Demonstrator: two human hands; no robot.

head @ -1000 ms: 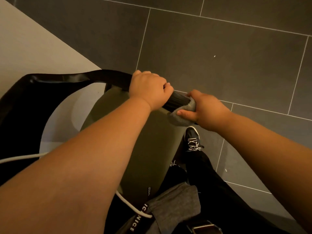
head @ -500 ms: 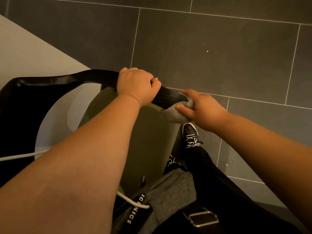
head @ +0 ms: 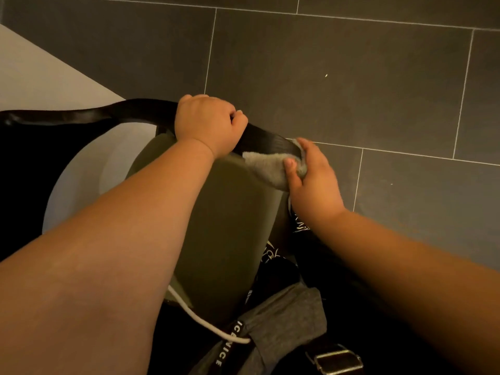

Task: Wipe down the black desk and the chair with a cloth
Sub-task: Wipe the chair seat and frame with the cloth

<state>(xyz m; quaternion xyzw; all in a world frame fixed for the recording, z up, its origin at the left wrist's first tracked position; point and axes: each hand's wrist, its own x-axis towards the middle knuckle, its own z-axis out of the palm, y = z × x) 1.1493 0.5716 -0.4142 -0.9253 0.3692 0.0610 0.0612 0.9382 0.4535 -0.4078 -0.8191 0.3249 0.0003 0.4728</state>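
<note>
Head view, looking down over a chair (head: 265, 139): glossy black curved top rail (head: 81, 115), olive padded panel (head: 224, 226) beneath, dark grey tiled floor (head: 351, 77) below. Left hand (head: 208, 123) curled tight round the rail near its middle. Right hand (head: 311, 174) just beside, pinching a fuzzy grey cloth (head: 267, 166) against the rail's right end, thumb pressed on the fabric, cloth bunched over the panel's upper edge.

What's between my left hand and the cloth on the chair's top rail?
Only a short bare stretch of the black rail, in the head view; the left hand grips it, the right hand holds the cloth to it.
</note>
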